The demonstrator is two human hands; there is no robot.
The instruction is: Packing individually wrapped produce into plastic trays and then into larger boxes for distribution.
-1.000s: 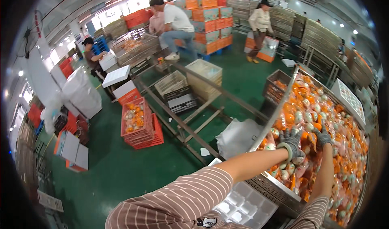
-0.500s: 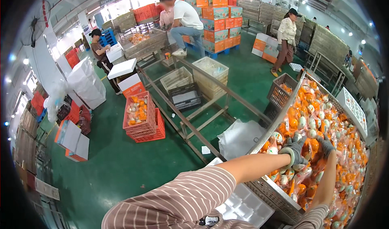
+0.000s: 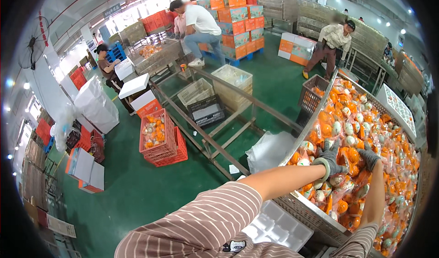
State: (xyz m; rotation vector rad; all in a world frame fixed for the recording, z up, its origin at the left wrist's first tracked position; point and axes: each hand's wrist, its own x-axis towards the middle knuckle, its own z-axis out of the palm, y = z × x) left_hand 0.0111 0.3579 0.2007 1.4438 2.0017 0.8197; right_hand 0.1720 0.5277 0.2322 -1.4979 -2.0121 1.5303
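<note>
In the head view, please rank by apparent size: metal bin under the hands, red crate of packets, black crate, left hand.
Metal bin
Red crate
Black crate and left hand: too alike to rank

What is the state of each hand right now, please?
Left dark grey gloved hand: open, fingers spread among orange and whitish round packets in clear plastic.
Right dark grey gloved hand: at the packets; its grip cannot be told.

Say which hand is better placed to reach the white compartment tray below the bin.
Left hand, probably: it is closer to the white compartment tray, on the tray's side of the wrapped pieces. The right hand sits farther right, deeper over the bin.
</note>
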